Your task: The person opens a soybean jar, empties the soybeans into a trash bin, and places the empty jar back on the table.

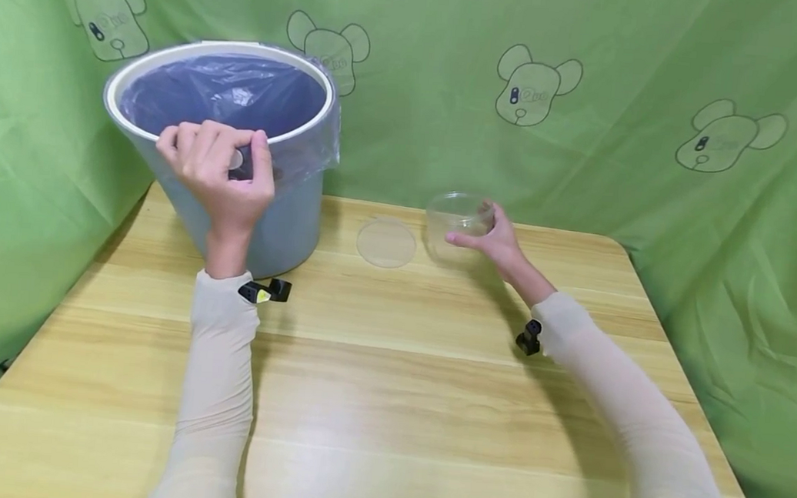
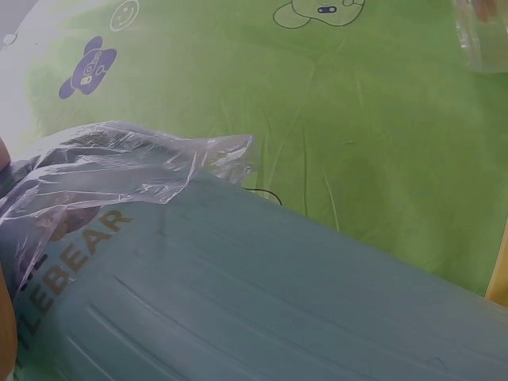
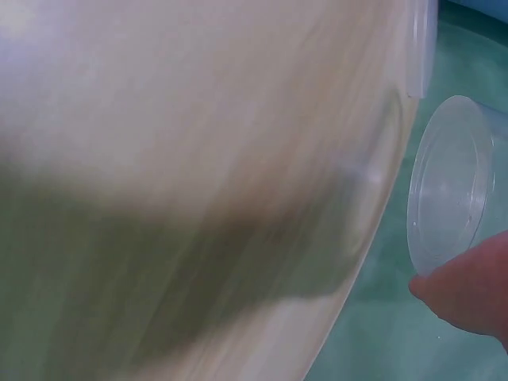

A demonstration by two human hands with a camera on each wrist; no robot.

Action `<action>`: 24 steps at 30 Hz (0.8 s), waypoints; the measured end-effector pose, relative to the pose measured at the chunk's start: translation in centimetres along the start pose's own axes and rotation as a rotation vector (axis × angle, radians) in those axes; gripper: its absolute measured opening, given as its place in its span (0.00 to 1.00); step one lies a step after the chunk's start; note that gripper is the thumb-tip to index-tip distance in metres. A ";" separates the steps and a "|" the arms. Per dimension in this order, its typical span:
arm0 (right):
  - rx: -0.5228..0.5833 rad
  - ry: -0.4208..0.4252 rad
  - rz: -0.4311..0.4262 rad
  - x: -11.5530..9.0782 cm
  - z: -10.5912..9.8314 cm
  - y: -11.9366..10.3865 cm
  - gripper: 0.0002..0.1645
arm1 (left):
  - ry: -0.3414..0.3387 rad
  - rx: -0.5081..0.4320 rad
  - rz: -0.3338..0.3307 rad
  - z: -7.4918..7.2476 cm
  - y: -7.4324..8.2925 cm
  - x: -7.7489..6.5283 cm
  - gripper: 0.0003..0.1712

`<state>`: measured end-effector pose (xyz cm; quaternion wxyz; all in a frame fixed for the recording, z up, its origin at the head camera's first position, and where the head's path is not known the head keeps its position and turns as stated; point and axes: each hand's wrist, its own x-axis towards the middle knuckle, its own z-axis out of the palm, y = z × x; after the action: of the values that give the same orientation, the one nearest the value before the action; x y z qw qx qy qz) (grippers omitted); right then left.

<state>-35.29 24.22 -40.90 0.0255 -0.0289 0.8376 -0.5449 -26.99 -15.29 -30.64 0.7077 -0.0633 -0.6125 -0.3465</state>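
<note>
At the back left is a blue-grey trash bin [image 1: 289,218] with a white rim and a clear plastic liner [image 2: 135,171] folded over its edge. My left hand [image 1: 220,163] grips the bin's near rim, fingers hooked over it. To the right, my right hand [image 1: 496,240] holds a clear round plastic container [image 1: 452,218] by its side, thumb in front; the container is just above the table's back part. Between bin and container lies a clear round lid [image 1: 386,243], flat on the wood. In the right wrist view the container [image 3: 448,190] shows beside the thumb.
The wooden table [image 1: 360,401] stretches toward me, its back edge just behind the lid. A green curtain [image 1: 421,127] with bear-like drawings hangs close behind and on both sides. Small black cameras [image 1: 529,338] sit at my wrists.
</note>
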 end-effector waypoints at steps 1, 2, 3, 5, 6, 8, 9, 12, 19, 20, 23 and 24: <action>-0.009 -0.003 0.003 0.0 0.1 0.1 0.73 | 0.002 0.000 0.001 0.0 0.0 0.0 0.20; -0.019 -0.007 0.005 0.0 0.2 0.2 0.73 | 0.003 -0.001 0.002 0.0 0.0 0.0 0.20; -0.025 -0.011 0.005 0.0 0.2 0.3 0.73 | 0.003 -0.002 0.002 0.0 0.0 0.0 0.20; -0.028 -0.016 -0.001 0.0 0.3 0.4 0.73 | 0.002 -0.005 0.002 0.0 0.1 -0.1 0.20; -0.029 -0.016 -0.005 0.0 0.4 0.4 0.73 | 0.000 -0.006 0.001 0.0 0.1 0.0 0.20; -0.026 -0.015 -0.009 0.0 0.4 0.5 0.72 | -0.003 -0.006 0.001 0.1 0.1 0.0 0.19; -0.023 -0.014 -0.011 0.0 0.4 0.5 0.72 | -0.004 -0.007 0.002 0.1 0.1 -0.1 0.19; -0.016 -0.013 -0.009 -0.1 0.5 0.6 0.72 | -0.003 -0.009 0.003 0.0 0.1 -0.2 0.19; -0.011 -0.025 -0.011 -0.2 0.8 1.1 0.73 | 0.003 -0.010 -0.001 0.0 0.2 -0.1 0.20; -0.012 -0.025 -0.011 -0.2 0.8 1.2 0.73 | 0.003 -0.010 -0.002 0.0 0.2 -0.1 0.20; -0.013 -0.035 0.000 -0.3 0.7 0.8 0.73 | 0.005 -0.011 -0.002 0.0 0.1 0.0 0.20; -0.018 -0.040 0.008 -0.3 0.7 0.8 0.73 | 0.006 -0.011 -0.001 0.0 0.1 0.0 0.20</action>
<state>-34.94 23.97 -41.89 0.0440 -0.0365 0.8418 -0.5367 -26.93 -15.19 -30.59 0.7090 -0.0657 -0.6084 -0.3505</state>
